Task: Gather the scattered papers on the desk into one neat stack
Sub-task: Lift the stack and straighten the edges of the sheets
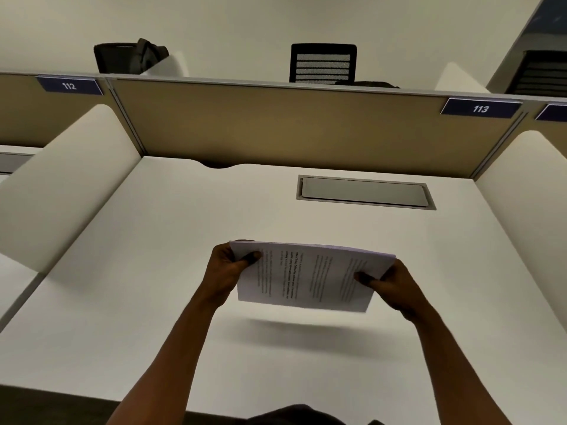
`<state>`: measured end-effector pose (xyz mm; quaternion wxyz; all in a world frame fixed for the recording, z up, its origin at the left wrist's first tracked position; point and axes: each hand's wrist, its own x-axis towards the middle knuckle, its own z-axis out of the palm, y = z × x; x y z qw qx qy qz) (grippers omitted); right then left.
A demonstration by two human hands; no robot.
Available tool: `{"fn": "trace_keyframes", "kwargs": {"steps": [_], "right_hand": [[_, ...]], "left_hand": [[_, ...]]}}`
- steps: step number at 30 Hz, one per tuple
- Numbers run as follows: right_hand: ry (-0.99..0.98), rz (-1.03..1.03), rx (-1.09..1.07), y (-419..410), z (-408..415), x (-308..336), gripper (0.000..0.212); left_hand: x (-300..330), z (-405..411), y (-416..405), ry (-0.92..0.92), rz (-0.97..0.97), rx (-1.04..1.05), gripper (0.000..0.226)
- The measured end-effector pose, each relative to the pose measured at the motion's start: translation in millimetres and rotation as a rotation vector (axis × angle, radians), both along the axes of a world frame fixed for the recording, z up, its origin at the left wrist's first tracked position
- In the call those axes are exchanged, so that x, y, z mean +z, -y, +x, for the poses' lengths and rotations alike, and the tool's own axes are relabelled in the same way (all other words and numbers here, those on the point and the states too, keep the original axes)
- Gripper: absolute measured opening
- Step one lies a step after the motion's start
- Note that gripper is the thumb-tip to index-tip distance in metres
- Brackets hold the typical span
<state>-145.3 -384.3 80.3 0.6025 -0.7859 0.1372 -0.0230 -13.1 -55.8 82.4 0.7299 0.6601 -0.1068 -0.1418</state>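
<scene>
A stack of printed white papers (310, 277) hangs in the air above the middle of the white desk (153, 271), casting a shadow below it. My left hand (225, 268) grips the stack's left edge, thumb on top. My right hand (388, 283) grips the right edge the same way. The sheets look aligned, with text running sideways. No loose papers show on the desk surface.
A grey cable hatch (365, 191) is set into the desk at the back right. A tan partition (276, 127) closes the far side, and white side dividers (67, 179) flank the desk. Black chairs (322, 62) stand beyond the partition.
</scene>
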Motion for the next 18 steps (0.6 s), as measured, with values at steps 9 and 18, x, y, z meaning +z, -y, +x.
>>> {"fn": "trace_keyframes", "kwargs": {"steps": [9, 18], "right_hand": [[-0.065, -0.102, -0.255, -24.4, -7.4, -51.2, 0.009], [-0.048, -0.167, -0.241, -25.0, -7.8, -58.8, 0.014]], "left_hand": [[-36.8, -10.3, 2.5, -0.128, 0.057, 0.047, 0.016], [-41.6, -9.2, 1.1, -0.137, 0.082, 0.038, 0.019]]}}
